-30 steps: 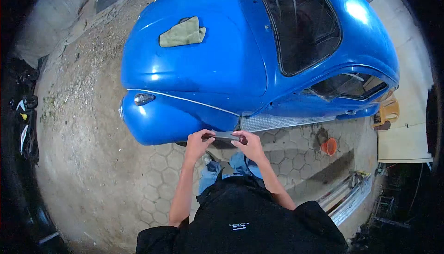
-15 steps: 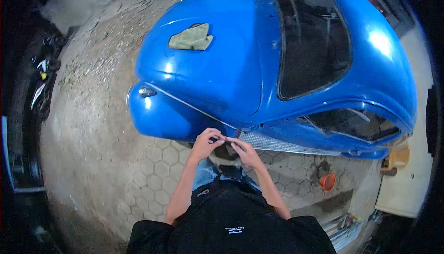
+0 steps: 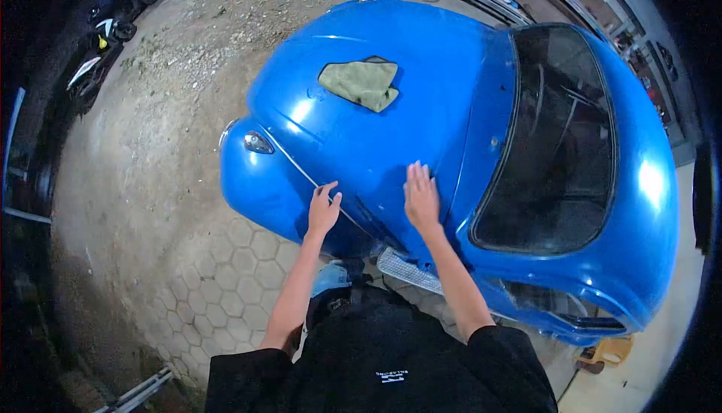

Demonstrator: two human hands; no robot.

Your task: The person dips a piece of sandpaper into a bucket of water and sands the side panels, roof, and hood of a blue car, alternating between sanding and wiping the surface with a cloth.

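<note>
A blue rounded car stands in front of me, its front hood to my left. My right hand is stretched out with its fingers straight over the hood, near the seam before the windshield. Loosely bent, with thumb and fingers apart, my left hand is beside the pale trim strip between fender and hood. Neither hand holds anything. A folded green cloth lies farther up the hood, beyond both hands, with a dark piece showing at its far edge.
A ribbed running board runs along the car's near side. Hexagonal pavers and bare gravelly ground lie to the left. Motorcycles stand at the far left. An orange-yellow plastic item sits by the rear.
My hands, close together with fingertips meeting before, have moved apart and forward. The right now reaches over the hood, the left is by the trim strip. My view has shifted.
</note>
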